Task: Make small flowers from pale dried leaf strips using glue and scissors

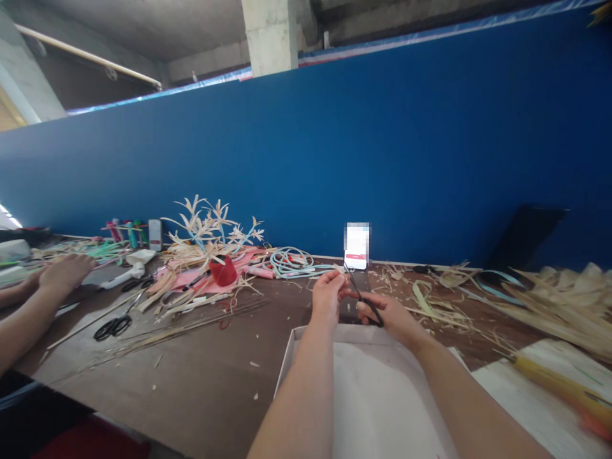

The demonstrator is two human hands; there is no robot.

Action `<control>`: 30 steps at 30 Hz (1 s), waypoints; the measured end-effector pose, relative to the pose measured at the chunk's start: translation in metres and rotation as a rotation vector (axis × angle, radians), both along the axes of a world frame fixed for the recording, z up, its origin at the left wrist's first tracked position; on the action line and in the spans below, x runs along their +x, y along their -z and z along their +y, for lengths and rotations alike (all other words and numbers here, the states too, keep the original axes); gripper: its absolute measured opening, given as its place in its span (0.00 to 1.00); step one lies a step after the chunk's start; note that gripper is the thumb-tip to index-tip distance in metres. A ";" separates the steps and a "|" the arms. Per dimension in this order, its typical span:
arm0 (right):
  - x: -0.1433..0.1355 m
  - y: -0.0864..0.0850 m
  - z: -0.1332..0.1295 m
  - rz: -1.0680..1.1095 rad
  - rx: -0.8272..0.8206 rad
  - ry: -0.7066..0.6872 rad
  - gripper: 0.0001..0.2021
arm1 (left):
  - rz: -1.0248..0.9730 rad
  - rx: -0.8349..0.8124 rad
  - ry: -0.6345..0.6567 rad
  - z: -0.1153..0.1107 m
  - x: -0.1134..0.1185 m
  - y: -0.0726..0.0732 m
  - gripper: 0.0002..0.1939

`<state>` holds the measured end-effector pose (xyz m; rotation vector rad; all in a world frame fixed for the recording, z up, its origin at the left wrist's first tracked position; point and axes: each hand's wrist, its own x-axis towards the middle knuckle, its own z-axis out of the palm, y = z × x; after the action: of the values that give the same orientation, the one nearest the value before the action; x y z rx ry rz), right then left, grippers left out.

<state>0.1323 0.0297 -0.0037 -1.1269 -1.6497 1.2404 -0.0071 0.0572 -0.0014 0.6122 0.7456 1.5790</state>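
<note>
My right hand (388, 313) grips black-handled scissors (364, 298), their blades pointing up and left toward my left hand. My left hand (329, 292) is closed, pinching something small and thin that I cannot make out, right at the scissor tips. Both hands hover over the far rim of a shallow white box (292, 349) on the brown table (210, 382).
Another person's hand (64, 271) rests on the table at far left. Black scissors (113, 327), thin sticks, a red spool (222, 270), straw flowers (210, 226), coiled cords (289, 261) and a white card (356, 247) lie behind. Straw strips pile at right (549, 299); blue wall behind.
</note>
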 end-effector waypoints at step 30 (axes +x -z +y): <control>0.005 0.008 0.008 0.396 -0.060 0.282 0.25 | 0.290 0.012 -0.002 -0.003 -0.004 0.001 0.13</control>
<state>0.1372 0.0378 -0.0115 -1.0282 -1.1258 1.2390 -0.0108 0.0545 -0.0021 0.8612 0.9518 1.5139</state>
